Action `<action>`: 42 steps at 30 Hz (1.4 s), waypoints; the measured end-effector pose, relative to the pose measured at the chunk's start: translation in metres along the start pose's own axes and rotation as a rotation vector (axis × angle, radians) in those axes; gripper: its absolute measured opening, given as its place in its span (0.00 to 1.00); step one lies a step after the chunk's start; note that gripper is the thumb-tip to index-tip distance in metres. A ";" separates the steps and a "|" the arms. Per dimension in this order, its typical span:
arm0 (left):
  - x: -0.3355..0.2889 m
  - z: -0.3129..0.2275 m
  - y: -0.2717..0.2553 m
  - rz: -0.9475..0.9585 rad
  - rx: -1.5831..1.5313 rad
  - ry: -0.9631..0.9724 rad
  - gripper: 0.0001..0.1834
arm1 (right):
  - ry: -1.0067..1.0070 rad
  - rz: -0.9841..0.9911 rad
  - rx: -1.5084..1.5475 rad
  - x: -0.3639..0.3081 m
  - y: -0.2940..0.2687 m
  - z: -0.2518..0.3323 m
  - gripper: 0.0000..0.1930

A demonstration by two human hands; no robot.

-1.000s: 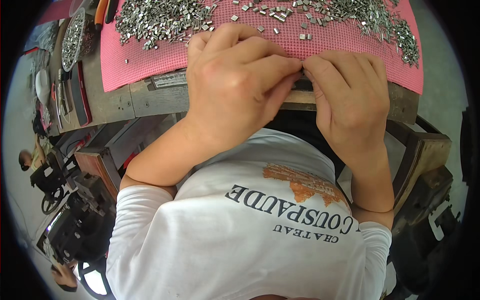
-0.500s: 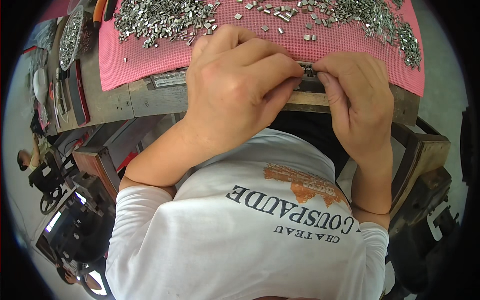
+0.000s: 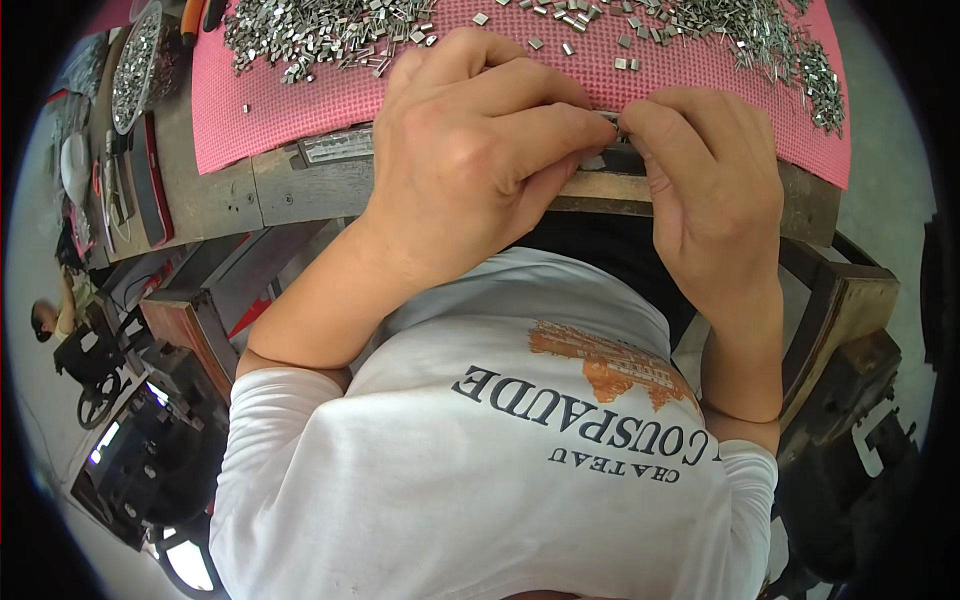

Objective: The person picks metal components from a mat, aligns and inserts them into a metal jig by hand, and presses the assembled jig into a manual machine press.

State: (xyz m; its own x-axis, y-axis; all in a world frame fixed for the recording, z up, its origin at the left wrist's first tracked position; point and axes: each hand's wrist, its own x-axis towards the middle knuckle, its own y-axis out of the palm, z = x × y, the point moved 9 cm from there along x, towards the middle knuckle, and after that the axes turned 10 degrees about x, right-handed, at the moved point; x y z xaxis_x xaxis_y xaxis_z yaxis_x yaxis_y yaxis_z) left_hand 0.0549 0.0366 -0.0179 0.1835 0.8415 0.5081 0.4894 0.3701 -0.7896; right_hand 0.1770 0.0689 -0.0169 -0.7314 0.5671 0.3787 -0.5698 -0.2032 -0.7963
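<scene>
"Pink mat [image 3: 275, 130] on the wooden bench [image 3: 320, 194]; progress?"
"From my station, loose metal pieces [image 3: 300, 38] lie heaped, so plenty seems left; what's done, I can't tell. Left hand [image 3: 465, 150] and right hand [image 3: 715, 185] curl over the dark metal bar [image 3: 624, 160], grips hidden."
"Changed?"
"Right fingertips moved nearer the left's."

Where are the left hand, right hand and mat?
Left hand [image 3: 468, 150]: head view, on its back.
Right hand [image 3: 716, 190]: head view, on its back.
Mat [image 3: 282, 120]: head view, on its bare pink near-left part.
</scene>
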 end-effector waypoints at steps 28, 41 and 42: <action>0.029 0.059 -0.036 0.092 0.274 -0.162 0.11 | 0.225 -0.139 0.104 0.043 -0.004 -0.034 0.05; 0.015 0.052 -0.016 0.080 0.185 -0.241 0.08 | 0.245 -0.122 0.158 0.039 -0.003 -0.036 0.06; 0.013 0.049 -0.016 0.041 0.188 -0.229 0.08 | 0.245 -0.123 0.159 0.039 -0.003 -0.036 0.06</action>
State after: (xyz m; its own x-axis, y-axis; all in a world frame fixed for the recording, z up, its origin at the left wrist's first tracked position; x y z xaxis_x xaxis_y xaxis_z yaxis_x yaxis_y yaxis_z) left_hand 0.0080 0.0613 -0.0153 -0.0072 0.9163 0.4004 0.3153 0.3821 -0.8687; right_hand 0.1639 0.1200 -0.0162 -0.5520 0.7670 0.3272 -0.7139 -0.2320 -0.6606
